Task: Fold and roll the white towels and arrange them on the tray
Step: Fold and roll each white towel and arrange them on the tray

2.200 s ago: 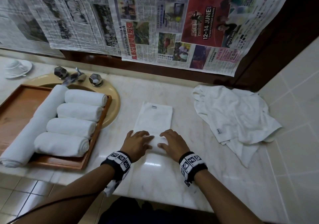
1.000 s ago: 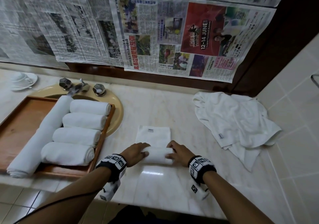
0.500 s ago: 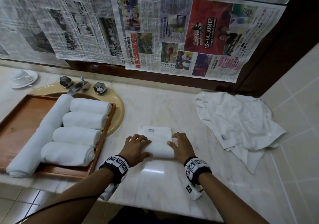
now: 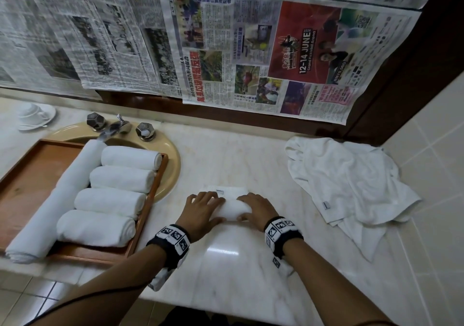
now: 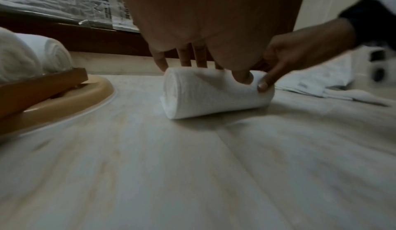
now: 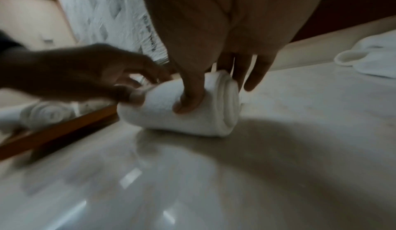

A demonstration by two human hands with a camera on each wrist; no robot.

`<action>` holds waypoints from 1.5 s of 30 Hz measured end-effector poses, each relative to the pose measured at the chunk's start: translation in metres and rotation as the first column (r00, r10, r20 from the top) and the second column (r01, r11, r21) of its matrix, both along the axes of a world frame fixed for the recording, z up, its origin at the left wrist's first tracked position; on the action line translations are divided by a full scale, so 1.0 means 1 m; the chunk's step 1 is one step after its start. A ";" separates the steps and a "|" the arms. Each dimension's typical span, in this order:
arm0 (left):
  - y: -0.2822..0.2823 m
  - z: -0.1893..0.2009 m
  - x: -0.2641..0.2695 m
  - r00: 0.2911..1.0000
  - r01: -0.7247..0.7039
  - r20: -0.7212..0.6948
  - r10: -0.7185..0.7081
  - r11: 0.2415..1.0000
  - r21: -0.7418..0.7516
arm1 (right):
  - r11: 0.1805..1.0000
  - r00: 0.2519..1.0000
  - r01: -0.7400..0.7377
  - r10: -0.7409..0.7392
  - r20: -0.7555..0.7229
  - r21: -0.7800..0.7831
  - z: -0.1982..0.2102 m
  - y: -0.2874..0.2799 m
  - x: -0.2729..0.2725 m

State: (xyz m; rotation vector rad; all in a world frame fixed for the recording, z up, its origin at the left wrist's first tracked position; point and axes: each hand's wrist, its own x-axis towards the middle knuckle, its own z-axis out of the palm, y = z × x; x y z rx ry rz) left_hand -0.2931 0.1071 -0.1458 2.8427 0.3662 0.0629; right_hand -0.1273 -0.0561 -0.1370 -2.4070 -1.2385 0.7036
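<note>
Now the left hand [image 4: 204, 212] and right hand [image 4: 258, 211] both press down on a nearly rolled towel [image 4: 232, 209] on the worktop [image 4: 226, 270], fingers laid over the top and thumbs tucked against its near side. Only a short flat end lies ahead. Left of it, the tray [image 4: 22, 190] carries five rolls [image 4: 100, 227]; loose towels [image 4: 351, 182] lie at right.
</note>
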 end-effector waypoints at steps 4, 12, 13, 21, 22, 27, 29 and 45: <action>-0.005 -0.002 0.003 0.993 -0.068 -0.100 0.065 0.997 -0.034 | 0.996 0.993 -0.025 0.015 -0.114 -0.082 0.005 0.012 0.020; 0.012 0.017 0.036 0.957 -0.101 -0.280 0.073 0.991 -0.086 | 0.983 0.990 0.143 -0.143 -0.006 0.115 0.003 0.012 0.014; 0.015 0.019 0.042 0.947 -0.108 -0.314 0.073 0.990 -0.096 | 0.983 0.989 0.147 -0.148 0.005 0.114 0.003 0.013 0.013; 0.049 0.024 0.085 0.854 -0.128 -0.520 0.004 0.971 -0.203 | 0.961 0.939 0.276 -0.273 -0.211 -0.014 0.001 0.037 0.035; 0.055 0.025 0.089 0.837 -0.125 -0.547 -0.017 0.967 -0.222 | 0.961 0.934 0.274 -0.276 -0.226 -0.043 0.002 0.039 0.040; 0.070 0.025 0.097 0.802 -0.030 -0.579 -0.145 0.959 -0.282 | 0.940 0.885 0.322 -0.342 -0.315 -0.116 0.002 0.043 0.051; 0.069 0.021 0.095 0.812 -0.015 -0.563 -0.154 0.959 -0.284 | 0.938 0.882 0.325 -0.346 -0.320 -0.120 0.001 0.041 0.047; 0.054 0.031 0.057 0.941 0.092 -0.297 -0.162 0.967 -0.236 | 0.918 0.905 0.363 -0.306 -0.296 0.159 -0.009 0.011 0.004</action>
